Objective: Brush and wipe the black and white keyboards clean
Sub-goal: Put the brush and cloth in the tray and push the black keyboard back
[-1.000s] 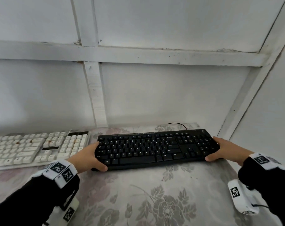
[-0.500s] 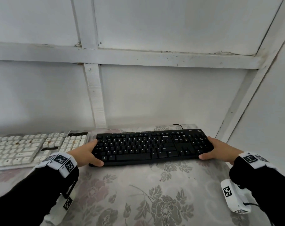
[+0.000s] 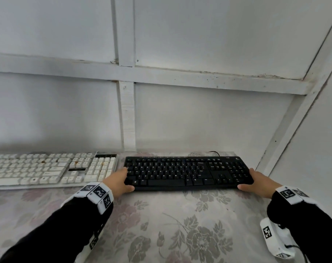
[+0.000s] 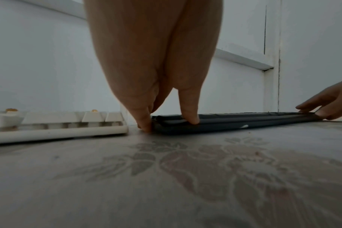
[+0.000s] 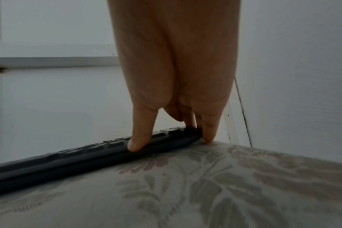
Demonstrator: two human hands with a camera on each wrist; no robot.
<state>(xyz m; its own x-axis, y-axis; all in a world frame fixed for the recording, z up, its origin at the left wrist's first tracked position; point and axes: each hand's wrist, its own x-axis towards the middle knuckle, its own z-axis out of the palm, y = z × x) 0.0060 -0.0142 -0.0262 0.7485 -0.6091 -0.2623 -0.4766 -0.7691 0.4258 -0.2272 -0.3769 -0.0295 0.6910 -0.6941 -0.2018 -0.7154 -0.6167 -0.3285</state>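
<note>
White panelled walls point(image 3: 199, 120) meeting in a corner behind a table under a grey floral cloth point(image 3: 180, 224). At the back, flat on the cloth beside the right wall: a slim black plastic keyboard with white legends point(image 3: 188, 172), thin black cable point(image 3: 214, 153) behind. Just left of it, not touching: a cream-white keyboard with tall keycaps point(image 3: 53, 170), several keys marked with orange-brown spots, left end cut off by the frame. Fingertips partly hidden at the black keyboard's edges. Left hand point(image 3: 117, 182) gripping its left end, thumb on the front edge, fingers curled down the side. Right hand point(image 3: 256, 182) gripping the right end likewise. Black sleeves point(image 3: 47, 234), 2 white tagged wristbands.
</note>
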